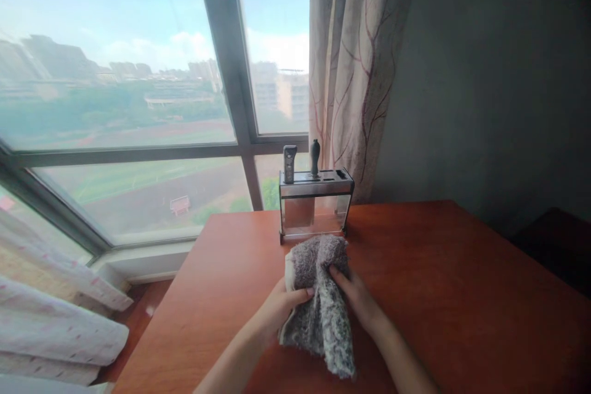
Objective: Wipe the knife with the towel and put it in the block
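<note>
A fluffy grey cleaning cloth (305, 320) with a pale edge hangs in folds between both hands, above the near part of the table. My left hand (286, 303) grips its left side, thumb on top and fingers hidden behind. On the right side, my right hand (354, 290) pinches a fold, its other fingers also out of sight. Just beyond the cloth stands a knife block (318, 186) with clear walls and a slotted dark top. Two dark handles rise from it: a flat one with holes (289, 163) and a rounded one (314, 157).
The reddish-brown wooden table (221, 271) reaches to the windows. A patterned curtain (355, 61) hangs behind the block, beside a dark wall (471, 86). Another light curtain (50, 320) is at lower left. A dark shape (554, 240) stands at the right edge.
</note>
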Available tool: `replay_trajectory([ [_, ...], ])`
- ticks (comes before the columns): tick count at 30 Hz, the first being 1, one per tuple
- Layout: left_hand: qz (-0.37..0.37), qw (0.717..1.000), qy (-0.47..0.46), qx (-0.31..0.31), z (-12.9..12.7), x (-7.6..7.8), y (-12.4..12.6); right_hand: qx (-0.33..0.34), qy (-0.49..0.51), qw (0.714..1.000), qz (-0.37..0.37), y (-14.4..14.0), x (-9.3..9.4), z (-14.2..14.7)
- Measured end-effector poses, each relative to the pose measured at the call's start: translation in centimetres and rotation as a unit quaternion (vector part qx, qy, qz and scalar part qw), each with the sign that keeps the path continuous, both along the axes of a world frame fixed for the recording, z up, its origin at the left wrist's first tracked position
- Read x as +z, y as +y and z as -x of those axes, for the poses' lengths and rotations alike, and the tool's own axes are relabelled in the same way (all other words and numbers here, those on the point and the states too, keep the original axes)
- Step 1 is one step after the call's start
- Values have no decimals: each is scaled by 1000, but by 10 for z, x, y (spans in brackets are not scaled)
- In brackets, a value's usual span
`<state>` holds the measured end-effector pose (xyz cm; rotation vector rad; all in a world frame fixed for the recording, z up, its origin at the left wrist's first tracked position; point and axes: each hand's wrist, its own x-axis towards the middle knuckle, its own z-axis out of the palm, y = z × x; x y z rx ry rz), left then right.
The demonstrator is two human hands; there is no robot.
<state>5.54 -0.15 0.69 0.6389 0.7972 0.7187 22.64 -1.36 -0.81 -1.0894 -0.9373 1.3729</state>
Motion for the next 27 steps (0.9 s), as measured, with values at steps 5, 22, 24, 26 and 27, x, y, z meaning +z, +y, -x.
replay_trajectory([
  [5, 10, 996, 26, 88, 10, -3, 4, -74, -17, 997, -17, 12, -11, -8],
  [22, 119, 991, -49, 42, 19, 3, 2, 14, 152, 985, 75, 2, 3, -8],
  [24, 157, 985, -63, 29, 20, 3, 3, 19, 174, 982, 77, 2, 3, -8],
  [26, 177, 981, -79, 23, 19, 4, 4, 22, 179, 981, 77, 2, 3, -7],
  [27, 177, 980, -83, 25, 19, 5, 4, 21, 175, 981, 77, 2, 3, -7],
])
